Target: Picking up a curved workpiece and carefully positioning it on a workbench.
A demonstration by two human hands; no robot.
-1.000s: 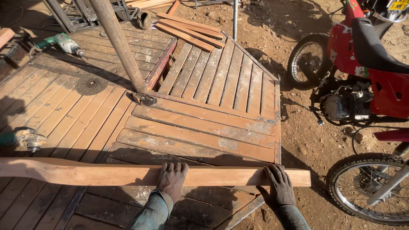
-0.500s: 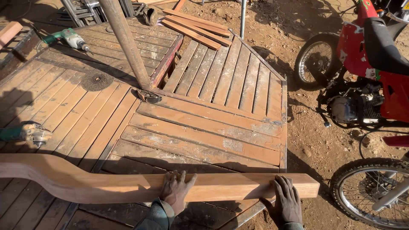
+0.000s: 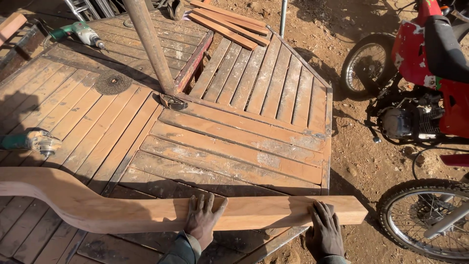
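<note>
You've got your left hand and right hand pressed flat, fingers spread, pinning the curved plank down near the slatted platform's near edge.

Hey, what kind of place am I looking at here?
Probably an outdoor carpentry yard: a slatted wooden platform on bare dirt, an angle grinder and drill lying on it, a motorcycle parked beside.

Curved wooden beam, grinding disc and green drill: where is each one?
curved wooden beam (image 3: pixel 127 212), head view, on its lit front face.
grinding disc (image 3: pixel 113 82), head view, near its centre hole.
green drill (image 3: pixel 78 32), head view, on its body.
</note>
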